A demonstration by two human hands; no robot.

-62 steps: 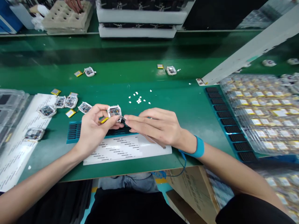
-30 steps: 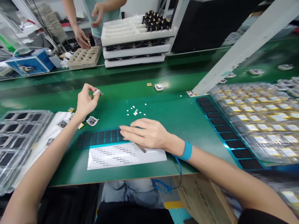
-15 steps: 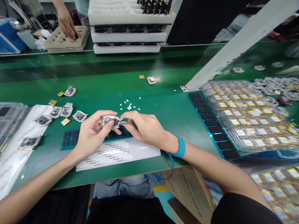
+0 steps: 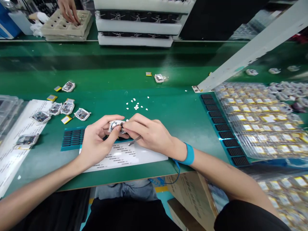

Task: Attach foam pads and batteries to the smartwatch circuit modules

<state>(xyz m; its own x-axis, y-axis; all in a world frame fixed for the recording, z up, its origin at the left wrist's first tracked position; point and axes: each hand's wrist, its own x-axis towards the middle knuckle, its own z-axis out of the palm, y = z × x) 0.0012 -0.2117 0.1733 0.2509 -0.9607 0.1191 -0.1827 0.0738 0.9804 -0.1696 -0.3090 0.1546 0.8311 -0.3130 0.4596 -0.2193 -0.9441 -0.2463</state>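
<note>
My left hand (image 4: pixel 101 133) is closed around a small white-cased circuit board unit (image 4: pixel 115 124), thumb pressed on its face. My right hand (image 4: pixel 151 131) meets the unit's right edge with thumb and forefinger pinched; what lies between those fingertips is hidden. From under the right hand's fingers sticks a thin grey tool (image 4: pixel 135 140), which looks like tweezers, its tip pointing down and left. Below both hands lies a printed white sheet (image 4: pixel 125 156), beside a blue pad with black strips (image 4: pixel 72 139). Several small white pieces (image 4: pixel 136 106) are scattered beyond the hands.
Several similar units (image 4: pixel 82 114) and yellow-edged batteries (image 4: pixel 66 119) lie at left. On the right stand a strip of black pads (image 4: pixel 225 135), clear trays (image 4: pixel 255 118) of yellow-edged parts and a white post (image 4: pixel 240 53). Across the bench, another person's hand (image 4: pixel 68 12) reaches into a beige tray (image 4: pixel 60 37).
My right fingers have moved onto the unit's right edge. The grey tool has swung from pointing at the unit to pointing down below the hand. The view has shifted slightly.
</note>
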